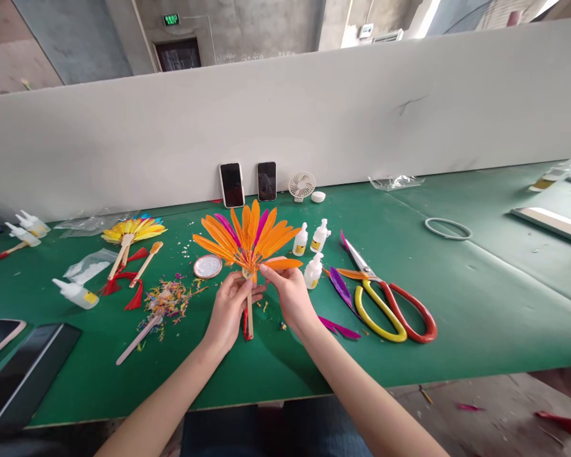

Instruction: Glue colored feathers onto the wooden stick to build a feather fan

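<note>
In the head view, my left hand (227, 309) is closed round the wooden handle of a feather fan (240, 236), held upright in front of me. Orange feathers spread from its top, with purple ones among them, and a red tassel hangs by the handle. The fingers of my right hand (290, 293) pinch an orange feather (283, 263) that points right, its base against the fan's lower right side. Nearest that hand stand several small white glue bottles (313, 271). Large scissors (385, 298) with one yellow and one red handle lie to the right, beside loose purple feathers (341, 287).
A yellow feather fan (136, 230) with red tassels lies at left. Near it are a heap of feather clippings (169, 298), a stick (137, 341) and a glue bottle (76, 294). Two phones (231, 185) and a small fan (302, 185) stand against the white partition (314, 114).
</note>
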Action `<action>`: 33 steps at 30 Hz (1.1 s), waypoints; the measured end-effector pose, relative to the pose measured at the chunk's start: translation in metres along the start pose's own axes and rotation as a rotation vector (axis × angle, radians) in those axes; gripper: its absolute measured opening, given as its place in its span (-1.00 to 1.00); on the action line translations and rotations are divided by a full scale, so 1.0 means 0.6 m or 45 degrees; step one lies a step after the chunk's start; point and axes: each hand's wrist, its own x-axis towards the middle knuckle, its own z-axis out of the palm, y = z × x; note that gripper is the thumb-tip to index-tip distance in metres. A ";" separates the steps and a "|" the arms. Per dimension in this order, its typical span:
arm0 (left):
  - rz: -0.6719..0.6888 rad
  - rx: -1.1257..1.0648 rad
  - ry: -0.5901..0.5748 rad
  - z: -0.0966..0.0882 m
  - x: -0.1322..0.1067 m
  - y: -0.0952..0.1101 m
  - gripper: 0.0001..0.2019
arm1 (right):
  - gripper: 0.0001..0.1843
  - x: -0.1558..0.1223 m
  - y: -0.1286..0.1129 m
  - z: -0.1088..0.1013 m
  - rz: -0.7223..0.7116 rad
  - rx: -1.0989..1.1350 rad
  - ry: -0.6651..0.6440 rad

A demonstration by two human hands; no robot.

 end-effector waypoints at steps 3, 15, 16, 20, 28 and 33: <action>-0.022 -0.017 0.005 0.000 0.000 0.000 -0.60 | -0.80 0.001 0.002 -0.001 -0.009 0.003 0.022; -0.017 -0.024 0.000 -0.001 -0.002 -0.001 -0.61 | -0.75 -0.003 0.009 0.001 -0.032 -0.070 0.047; -0.017 -0.025 0.001 0.000 -0.002 -0.001 -0.61 | -0.75 -0.003 0.010 0.000 -0.028 -0.080 0.033; -0.024 -0.023 -0.004 0.001 -0.003 0.000 -0.61 | -0.74 -0.002 0.013 -0.001 -0.013 -0.085 0.006; -0.025 -0.039 -0.038 -0.003 -0.001 -0.002 -0.65 | -0.78 -0.003 0.019 -0.001 -0.052 -0.136 -0.005; -0.027 -0.037 -0.052 -0.004 0.000 -0.003 -0.66 | -0.81 -0.004 0.022 -0.001 -0.099 -0.181 0.018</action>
